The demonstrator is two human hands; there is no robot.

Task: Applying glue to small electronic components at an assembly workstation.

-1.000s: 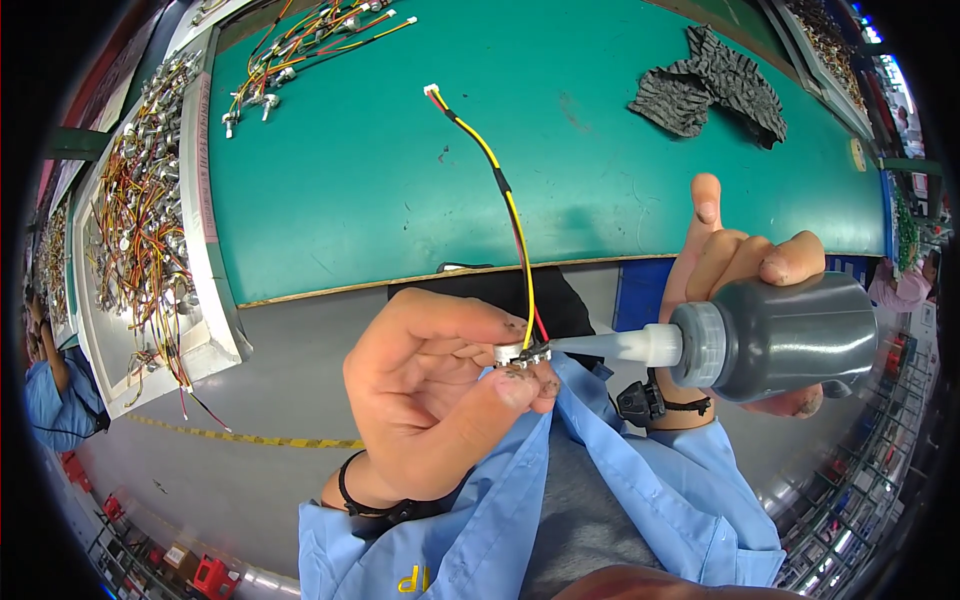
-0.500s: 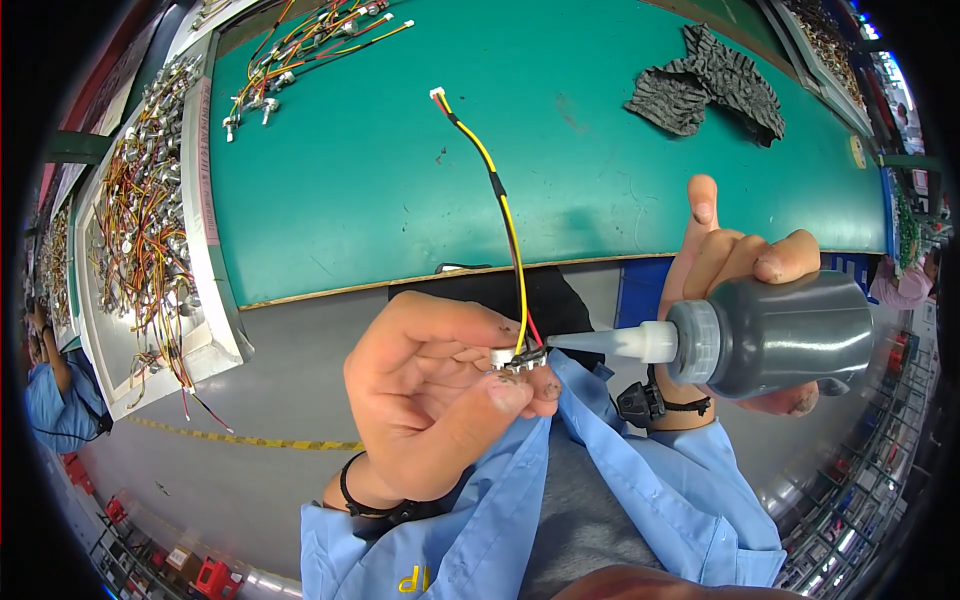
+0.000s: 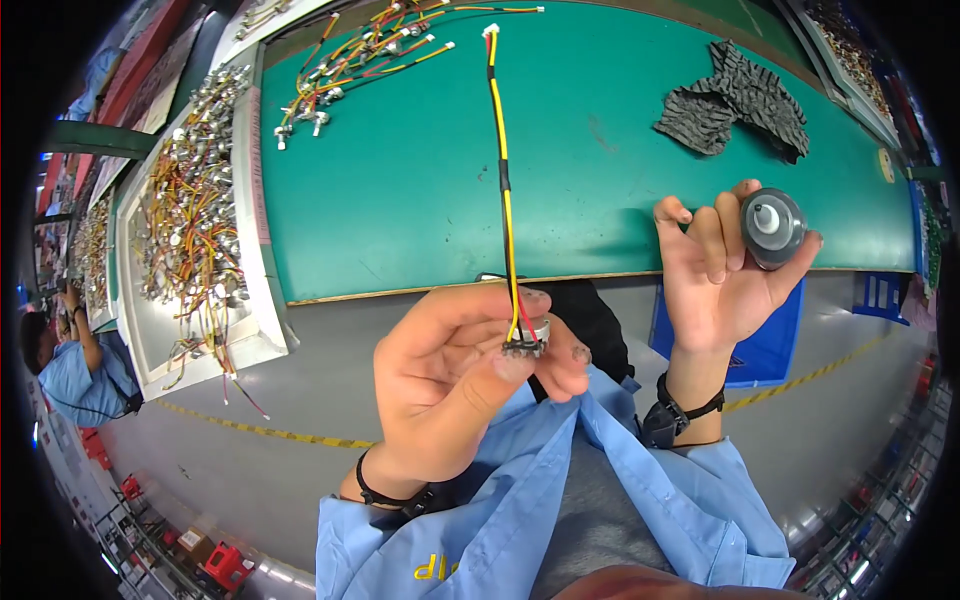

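Observation:
Between its thumb and fingers, my left hand (image 3: 440,385) pinches a small metal potentiometer (image 3: 525,343) just in front of the table edge. Yellow, red and black wires (image 3: 504,185) rise from its pins, bound with black tape, and end in a white connector (image 3: 490,31) above the green table (image 3: 390,220). To the right, my right hand (image 3: 715,290) grips a dark squeeze bottle (image 3: 772,235) between thumb and fingers. Its pale nozzle tip points up toward the camera, well apart from the potentiometer.
A white tray (image 3: 270,320) on the left is heaped with wired potentiometers. Several more wired parts (image 3: 375,50) lie at the table's far left. A crumpled dark grey cloth (image 3: 735,100) rests far right. Below the table edge stands a blue bin (image 3: 775,345). A person in blue (image 3: 85,375) is at far left.
My right hand has swung the bottle up and away from the potentiometer, turning its nozzle from leftward to upward. My left hand has tilted the potentiometer slightly, and the wires stand straighter.

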